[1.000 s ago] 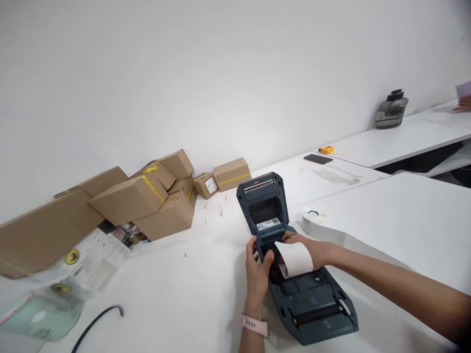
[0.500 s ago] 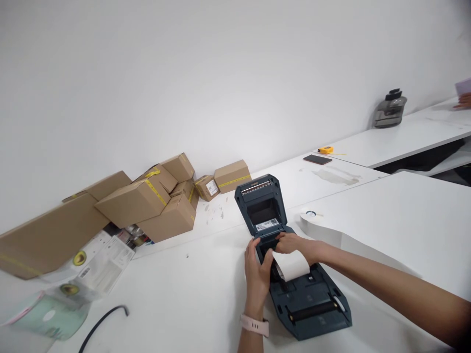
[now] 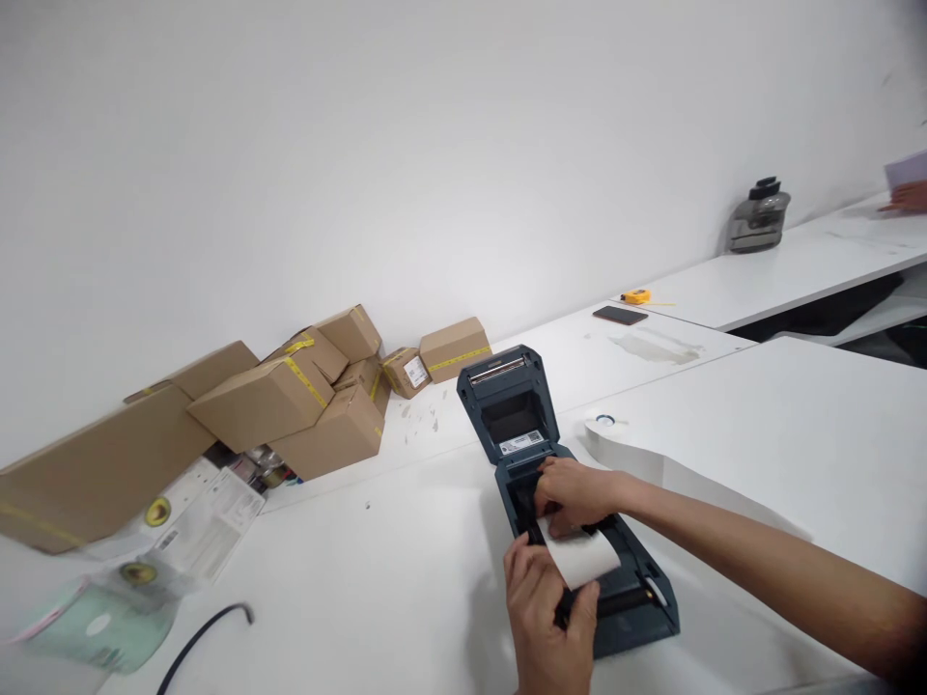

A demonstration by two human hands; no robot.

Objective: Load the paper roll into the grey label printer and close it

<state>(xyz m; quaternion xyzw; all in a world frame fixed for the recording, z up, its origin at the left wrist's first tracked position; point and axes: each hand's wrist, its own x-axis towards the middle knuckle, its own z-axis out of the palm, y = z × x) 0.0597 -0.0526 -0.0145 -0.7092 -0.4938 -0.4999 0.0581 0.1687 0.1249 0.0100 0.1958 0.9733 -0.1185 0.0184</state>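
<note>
A dark label printer (image 3: 637, 632) lies on the white table with its lid (image 3: 511, 405) raised. White label paper (image 3: 583, 558) comes out of its inner bay and curls toward the front. My right hand (image 3: 579, 490) reaches into the bay from the right, fingers curled and thumb on the upper part of the paper. What lies beneath these fingers is hidden. My left hand (image 3: 547, 608) is at the printer's left front, thumb and fingers apart, close to the paper's lower left edge. Whether it touches the paper is unclear.
Cardboard boxes (image 3: 261, 396) are piled against the wall at left. A loose paper strip (image 3: 695, 473) runs along the printer's right. Behind are a phone (image 3: 620, 316), yellow tape measure (image 3: 636, 297) and dark jug (image 3: 758, 220). Another person's hand (image 3: 905, 199) shows far right. A black cable (image 3: 199, 632) lies at front left.
My left hand has moved from the printer's left side down toward the front, near the paper's end. My right hand's thumb now shows on the paper, which lies lower and flatter.
</note>
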